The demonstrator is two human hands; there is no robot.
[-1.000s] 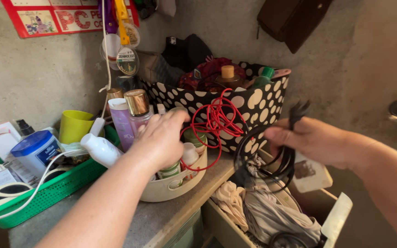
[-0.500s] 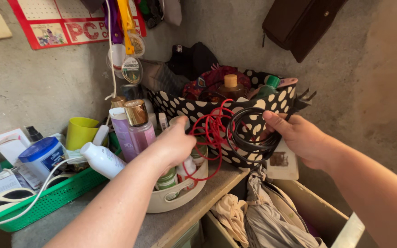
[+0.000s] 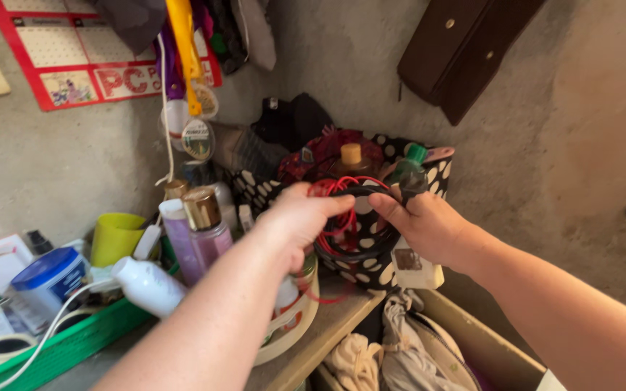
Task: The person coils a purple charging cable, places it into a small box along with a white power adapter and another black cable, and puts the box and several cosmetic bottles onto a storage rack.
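My left hand and my right hand meet in front of a black basket with white dots. Together they grip a coil of black cable and a tangle of red cable. The left hand pinches the top of the coil where the red loops cross it. The right hand holds the coil's right side, near a dark plug at its top. The coil hangs down between the hands over the basket's front.
A cream round tub with bottles sits below my left arm. A green tray at left holds a blue-lidded jar, a white bottle and pink bottles. An open drawer with cloth lies below.
Both hands have risen and come together in front of the dotted basket. The black coil, held out to the right a second ago, is now gripped by both hands with the red cable.
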